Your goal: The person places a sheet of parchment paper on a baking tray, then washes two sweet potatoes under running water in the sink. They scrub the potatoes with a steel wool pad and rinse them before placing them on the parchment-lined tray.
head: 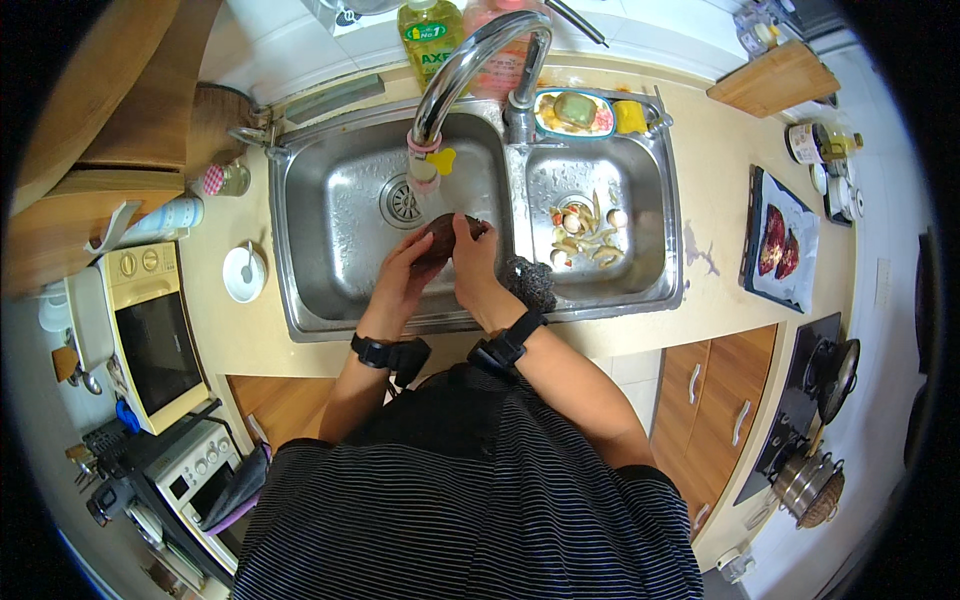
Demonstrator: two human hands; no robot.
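Observation:
Both hands are over the large left basin of a stainless-steel sink (315,225), holding a dark brown root vegetable (444,241). My left hand (401,274) cups it from the left and below. On its right side, my right hand (475,259) grips it with the fingers across the top. Above it, the chrome gooseneck faucet (480,56) ends in a pink-and-clear nozzle (422,161) with a yellow tab. Water appears to run from the nozzle just behind the vegetable. A dark mesh scourer (531,285) rests on the divider by my right wrist.
Peelings and scraps (585,236) lie in the small right basin. Behind it sit a soap dish (574,114) and yellow sponge (630,118). A white bowl (244,274) stands left. Far right, a lined baking tray (784,240) holds two dark-red pieces. Detergent bottles (431,41) stand behind the faucet.

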